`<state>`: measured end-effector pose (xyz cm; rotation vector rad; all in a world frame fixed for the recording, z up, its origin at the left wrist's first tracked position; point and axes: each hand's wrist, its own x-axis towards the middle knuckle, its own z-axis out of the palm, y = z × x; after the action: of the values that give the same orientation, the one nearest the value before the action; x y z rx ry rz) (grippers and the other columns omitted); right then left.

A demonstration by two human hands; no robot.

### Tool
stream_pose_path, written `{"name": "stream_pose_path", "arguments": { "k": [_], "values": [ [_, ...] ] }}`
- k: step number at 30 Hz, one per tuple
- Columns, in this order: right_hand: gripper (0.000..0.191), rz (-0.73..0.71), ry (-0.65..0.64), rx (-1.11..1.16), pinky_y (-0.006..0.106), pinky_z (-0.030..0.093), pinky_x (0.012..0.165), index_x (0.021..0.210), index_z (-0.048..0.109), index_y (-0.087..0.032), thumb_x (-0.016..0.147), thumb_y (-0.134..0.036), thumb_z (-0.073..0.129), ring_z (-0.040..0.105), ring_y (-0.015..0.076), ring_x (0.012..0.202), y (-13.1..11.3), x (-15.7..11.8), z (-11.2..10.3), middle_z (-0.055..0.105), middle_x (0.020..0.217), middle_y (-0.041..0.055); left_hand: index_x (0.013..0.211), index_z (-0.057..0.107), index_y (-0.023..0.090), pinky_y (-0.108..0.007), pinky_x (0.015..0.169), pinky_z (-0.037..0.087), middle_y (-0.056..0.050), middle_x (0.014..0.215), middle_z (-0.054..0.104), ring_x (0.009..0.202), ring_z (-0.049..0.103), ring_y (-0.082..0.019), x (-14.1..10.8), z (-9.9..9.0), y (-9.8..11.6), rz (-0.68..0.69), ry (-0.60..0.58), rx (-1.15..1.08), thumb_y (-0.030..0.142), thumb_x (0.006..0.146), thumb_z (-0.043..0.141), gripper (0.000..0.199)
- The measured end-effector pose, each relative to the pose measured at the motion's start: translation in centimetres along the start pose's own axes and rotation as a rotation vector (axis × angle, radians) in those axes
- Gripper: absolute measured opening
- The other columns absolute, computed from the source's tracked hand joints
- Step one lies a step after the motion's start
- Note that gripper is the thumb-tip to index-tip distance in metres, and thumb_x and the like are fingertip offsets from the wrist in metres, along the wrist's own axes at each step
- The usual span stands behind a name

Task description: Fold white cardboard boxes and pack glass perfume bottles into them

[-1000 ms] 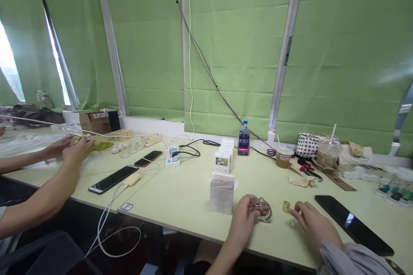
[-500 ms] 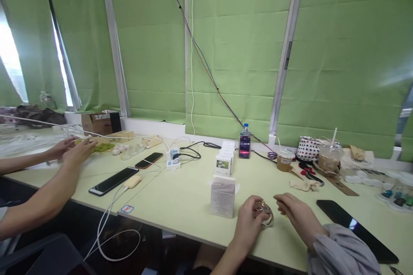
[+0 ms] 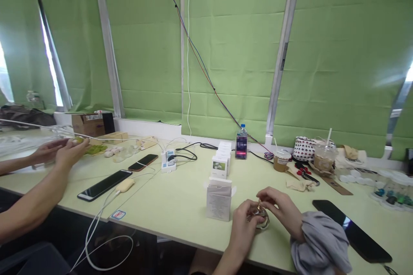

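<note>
A small clear glass bottle with a gold neck (image 3: 263, 222) stands near the table's front edge. Its left side is gripped by my left hand (image 3: 242, 224), the fingers curled around the glass. My right hand (image 3: 281, 209) is closed in a pinch at the gold top, thumb and fingers together; whatever they pinch is too small and hidden to name. Just left of my hands, an open white carton (image 3: 219, 203) stands upright with its flaps up. Behind it runs a row of small white boxes (image 3: 219, 166) with a picture on the front one.
A tablet-like black slab (image 3: 351, 230) lies to the right. Further back stand a water bottle (image 3: 241, 142), iced drinks (image 3: 281, 161) and pliers (image 3: 311, 177). Phones (image 3: 105, 184), a power strip (image 3: 168, 164) and white cables lie left, beside a co-worker's hands (image 3: 69, 150).
My right hand has moved left onto the gold top of the bottle, from a short gap away. My left hand keeps its hold. The view has shifted slightly right.
</note>
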<state>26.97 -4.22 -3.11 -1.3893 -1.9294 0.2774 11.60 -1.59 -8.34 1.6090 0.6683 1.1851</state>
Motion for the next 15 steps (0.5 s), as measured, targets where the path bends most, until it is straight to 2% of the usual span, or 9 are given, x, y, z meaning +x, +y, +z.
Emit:
{"name": "stream_pose_path", "arguments": {
  "k": [3, 9, 15],
  "values": [
    [0.018, -0.023, -0.031, -0.030, 0.029, 0.048, 0.069, 0.083, 0.063, -0.021, 0.085, -0.022, 0.045, 0.061, 0.0179, 0.076, 0.04, 0.10, 0.10, 0.065, 0.082, 0.0042, 0.087, 0.065, 0.018, -0.029, 0.076, 0.049, -0.002, 0.086, 0.071, 0.082, 0.064, -0.019, -0.04, -0.03, 0.18, -0.005, 0.009, 0.013, 0.007, 0.066, 0.057, 0.025],
    [0.022, -0.049, -0.064, -0.046, 0.030, 0.048, 0.071, 0.087, 0.066, -0.022, 0.088, -0.021, 0.043, 0.061, 0.0178, 0.080, -0.51, 0.08, 0.18, 0.064, 0.087, 0.0052, 0.086, 0.065, 0.018, -0.029, 0.075, 0.049, -0.003, 0.084, 0.069, 0.083, 0.063, -0.020, -0.27, -0.08, 0.52, -0.006, 0.012, 0.044, 0.010, 0.069, 0.059, 0.020],
    [0.021, -0.021, -0.018, -0.017, 0.029, 0.048, 0.069, 0.083, 0.064, -0.022, 0.088, -0.025, 0.044, 0.062, 0.0174, 0.077, -0.66, 0.01, 0.20, 0.065, 0.085, 0.0047, 0.087, 0.064, 0.019, -0.029, 0.077, 0.048, -0.003, 0.086, 0.067, 0.085, 0.062, -0.020, -0.26, -0.06, 0.79, -0.018, 0.017, 0.074, 0.010, 0.071, 0.060, 0.019]
  ]
}}
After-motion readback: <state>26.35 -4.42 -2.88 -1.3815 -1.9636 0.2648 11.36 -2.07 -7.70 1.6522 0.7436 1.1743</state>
